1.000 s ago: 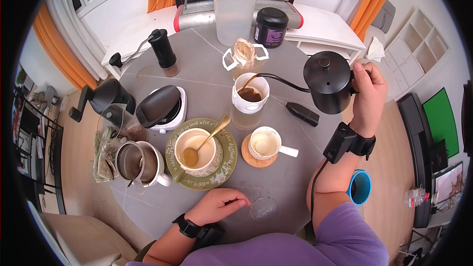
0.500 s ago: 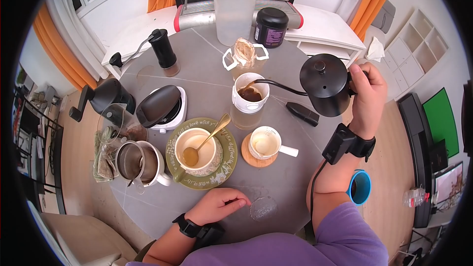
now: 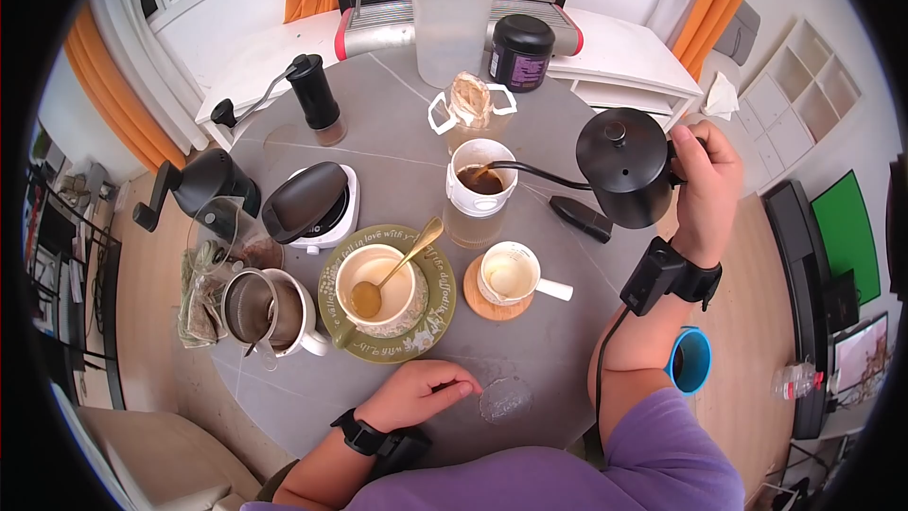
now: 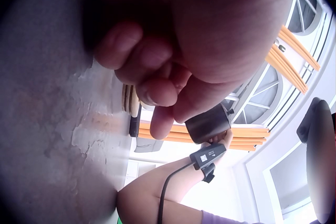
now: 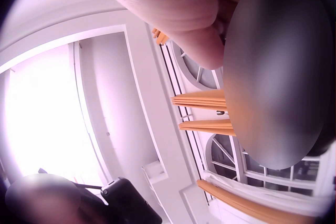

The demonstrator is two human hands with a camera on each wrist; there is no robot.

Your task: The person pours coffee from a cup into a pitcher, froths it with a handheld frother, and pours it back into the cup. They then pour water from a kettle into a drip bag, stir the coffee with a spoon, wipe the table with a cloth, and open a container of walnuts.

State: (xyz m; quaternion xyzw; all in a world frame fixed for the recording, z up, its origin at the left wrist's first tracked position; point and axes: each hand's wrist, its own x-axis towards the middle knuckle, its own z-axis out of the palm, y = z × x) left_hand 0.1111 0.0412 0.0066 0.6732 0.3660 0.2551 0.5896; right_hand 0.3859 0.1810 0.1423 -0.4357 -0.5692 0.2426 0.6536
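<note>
My right hand [image 3: 707, 185] grips the handle of a black gooseneck kettle [image 3: 622, 175], held up at the right. The kettle's tip reaches over a white cup-shaped dripper [image 3: 478, 203], where a thin brownish stream shows at the spout and dark brown liquid lies inside. Under the dripper is a clear glass [image 3: 473, 230]. In the right wrist view, the kettle's dark body [image 5: 278, 71] fills much of the right side. My left hand [image 3: 416, 395] rests on the grey table with loosely curled fingers [image 4: 157, 92], holding nothing. Beside its fingertips is a clear wet patch [image 3: 506, 400].
Left of the dripper stand a cup [image 3: 375, 284] with a gold spoon on a green plate [image 3: 437, 317], a scale [image 3: 345, 218] and a hand grinder [image 3: 312, 95]. Nearer are a small white handled cup [image 3: 508, 274] and black clip [image 3: 580, 219]. A tall pitcher [image 3: 452, 28] stands behind.
The kettle has shifted slightly left and toward me, and its spout tip has moved from the dripper's far side nearer its middle. My left hand stays still.
</note>
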